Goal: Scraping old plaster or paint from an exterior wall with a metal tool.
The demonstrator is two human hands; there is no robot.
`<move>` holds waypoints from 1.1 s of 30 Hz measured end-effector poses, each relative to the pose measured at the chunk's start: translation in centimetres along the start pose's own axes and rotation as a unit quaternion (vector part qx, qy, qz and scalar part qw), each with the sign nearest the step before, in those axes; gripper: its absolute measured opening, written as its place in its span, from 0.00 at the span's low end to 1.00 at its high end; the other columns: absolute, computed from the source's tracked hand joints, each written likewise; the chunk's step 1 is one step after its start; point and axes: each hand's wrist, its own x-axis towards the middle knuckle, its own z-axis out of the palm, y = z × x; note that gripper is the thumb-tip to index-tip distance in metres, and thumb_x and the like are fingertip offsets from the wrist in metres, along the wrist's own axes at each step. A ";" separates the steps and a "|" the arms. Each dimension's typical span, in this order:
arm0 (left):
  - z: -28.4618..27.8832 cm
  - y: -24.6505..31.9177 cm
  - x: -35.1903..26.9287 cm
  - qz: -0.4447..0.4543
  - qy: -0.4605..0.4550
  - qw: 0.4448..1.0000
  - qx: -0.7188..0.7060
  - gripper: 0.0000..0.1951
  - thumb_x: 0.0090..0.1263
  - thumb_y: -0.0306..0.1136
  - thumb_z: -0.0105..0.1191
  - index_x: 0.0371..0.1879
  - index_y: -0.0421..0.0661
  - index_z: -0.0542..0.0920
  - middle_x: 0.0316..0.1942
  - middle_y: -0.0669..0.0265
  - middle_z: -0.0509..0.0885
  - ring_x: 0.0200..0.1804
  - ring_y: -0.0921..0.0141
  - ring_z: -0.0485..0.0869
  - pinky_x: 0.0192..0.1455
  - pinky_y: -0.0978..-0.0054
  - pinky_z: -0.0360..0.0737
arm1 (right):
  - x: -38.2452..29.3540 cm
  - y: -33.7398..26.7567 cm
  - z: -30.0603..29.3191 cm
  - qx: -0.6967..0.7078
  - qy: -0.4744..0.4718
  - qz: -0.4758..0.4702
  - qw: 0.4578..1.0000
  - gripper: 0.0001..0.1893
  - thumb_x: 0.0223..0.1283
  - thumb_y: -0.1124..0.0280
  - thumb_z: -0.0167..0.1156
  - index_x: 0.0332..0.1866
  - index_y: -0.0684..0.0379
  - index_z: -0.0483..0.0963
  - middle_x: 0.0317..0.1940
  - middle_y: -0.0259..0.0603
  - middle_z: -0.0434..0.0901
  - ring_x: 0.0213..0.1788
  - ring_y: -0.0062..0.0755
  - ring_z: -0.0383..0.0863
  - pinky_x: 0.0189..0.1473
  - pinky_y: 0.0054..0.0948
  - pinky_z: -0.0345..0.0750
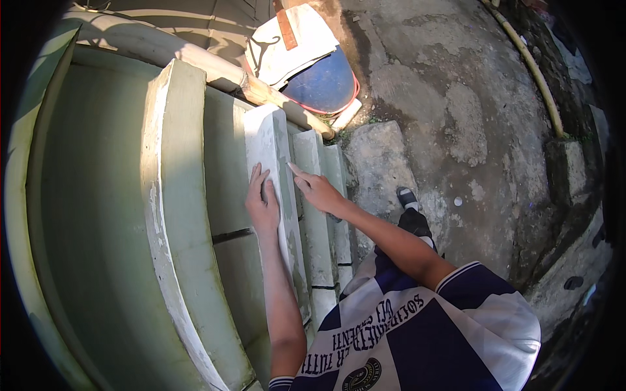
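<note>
My left hand (263,198) rests on the worn white top of a long, pale green beam-like piece (266,134), fingers pointing away from me, thumb apart. It holds nothing. My right hand (318,189) is at the same piece's right side face, index finger stretched to a whitish patch. The fingertip looks pale; whether a small thing is held there, I cannot tell. More pale green stepped ledges (310,195) lie lower to the right. On the left rises a wider ledge (181,146) with a flaking white edge, beside a deep green recess (98,195).
A thick bamboo pole (274,97) crosses the far ends of the ledges. Beyond it stands a blue drum (323,83) under a white cover (298,44) with a brown strip (285,27). A flat stone (376,161) lies on rough concrete ground (455,97) near my sandalled foot (407,197).
</note>
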 end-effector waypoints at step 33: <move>0.1 -0.1 0.5 -0.019 0.002 1.000 0.005 0.12 0.81 0.28 0.49 0.53 0.40 0.85 0.68 0.50 0.81 0.73 0.54 0.77 0.75 0.59 0.71 | 0.7 3.4 0.6 0.037 -0.002 -0.061 0.997 0.27 0.82 0.64 0.48 0.82 0.50 0.61 0.67 0.57 0.78 0.66 0.46 0.83 0.65 0.34 0.75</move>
